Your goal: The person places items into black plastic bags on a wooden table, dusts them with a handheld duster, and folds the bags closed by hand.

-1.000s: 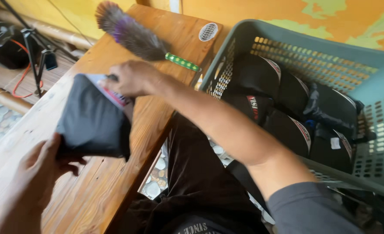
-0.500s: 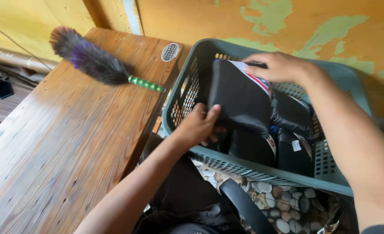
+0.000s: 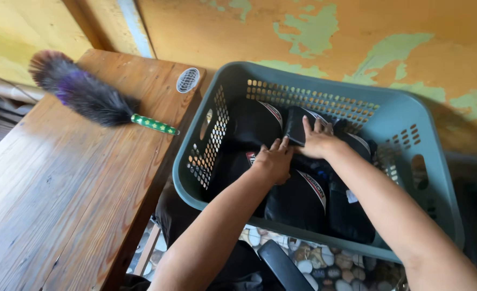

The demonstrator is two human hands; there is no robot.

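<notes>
A grey-blue plastic laundry basket [image 3: 411, 116] with perforated walls holds several folded black garments [image 3: 300, 202] in clear wrappers. Both my hands reach down into it. My left hand [image 3: 273, 159] presses flat on a black packet in the middle of the pile. My right hand [image 3: 316, 137] lies on an upright black packet [image 3: 294, 125] tucked between the others, fingers spread over its top edge.
A wooden table [image 3: 60, 188] stands left of the basket, with a feather duster [image 3: 90, 97] with a green handle and a small round white grille [image 3: 187, 80] on it. A peeling orange wall rises behind. Pebble flooring [image 3: 314, 264] shows below the basket.
The black packet was lifted from the table, carried right and set into the basket. Both hands now rest on it among the other packets.
</notes>
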